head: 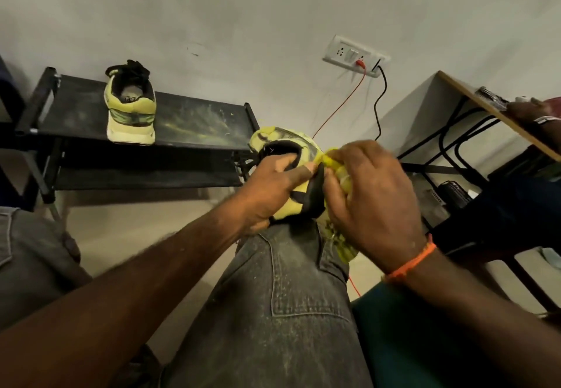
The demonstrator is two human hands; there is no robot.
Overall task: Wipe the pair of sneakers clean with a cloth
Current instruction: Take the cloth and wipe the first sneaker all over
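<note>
A yellow-green and black sneaker (291,145) rests on my right knee. My left hand (270,187) grips it at the collar, thumb inside the opening. My right hand (370,199) holds a bunched yellow cloth (340,245) against the sneaker's side; most of the cloth is hidden under the hand. The second sneaker (130,105) stands upright on the top shelf of a black shoe rack (197,120), heel toward me.
A wall socket (355,55) with a red wire and a black cable sits behind the shoe. A wooden desk (491,111) on a black frame stands at the right, with another person's hand on it. My grey jeans are dusted yellow.
</note>
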